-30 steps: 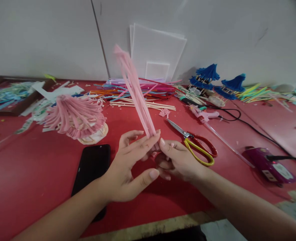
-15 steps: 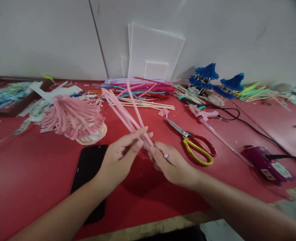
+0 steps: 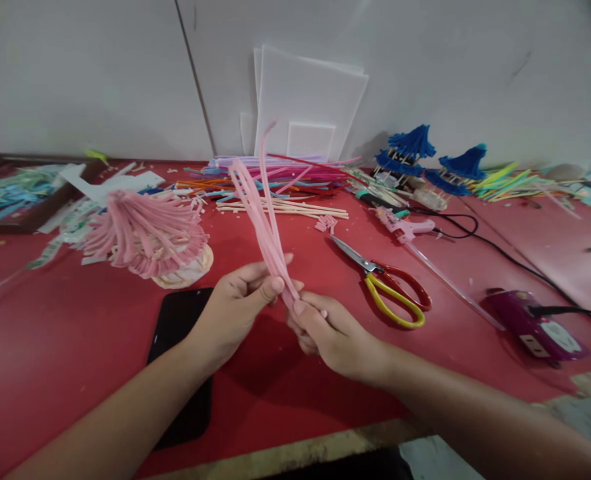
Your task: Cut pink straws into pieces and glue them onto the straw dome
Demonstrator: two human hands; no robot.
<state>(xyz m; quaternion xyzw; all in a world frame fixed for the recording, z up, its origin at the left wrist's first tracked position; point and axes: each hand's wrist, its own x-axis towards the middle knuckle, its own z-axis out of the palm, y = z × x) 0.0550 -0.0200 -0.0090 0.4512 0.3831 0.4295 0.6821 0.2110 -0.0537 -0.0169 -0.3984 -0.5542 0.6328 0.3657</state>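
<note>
A bundle of long pink fuzzy stems [image 3: 261, 220] rises from between my hands over the red table, its upper ends bent and fanned slightly. My left hand [image 3: 243, 300] pinches the bundle at its lower part, thumb against fingers. Just below and to the right, my right hand [image 3: 325, 327] is closed round the stems' lower ends, which its fingers hide. A pink fringed, roof-shaped piece [image 3: 143, 233] stands on a pale base to the left. Scissors [image 3: 375, 273] with red and yellow handles lie to the right of my hands.
A black phone [image 3: 180, 333] lies beneath my left forearm. Coloured stems [image 3: 295, 177] are piled along the wall. At right are a pink glue gun [image 3: 403, 227], its cable, a purple power socket [image 3: 535, 327] and blue roofed models [image 3: 408, 153]. A brown tray [image 3: 25, 223] sits at far left.
The stems are gathered closer together and stand more upright, their tops shifted right. My left hand has moved slightly left and its thumb has lowered. Both hands still grip the bundle.
</note>
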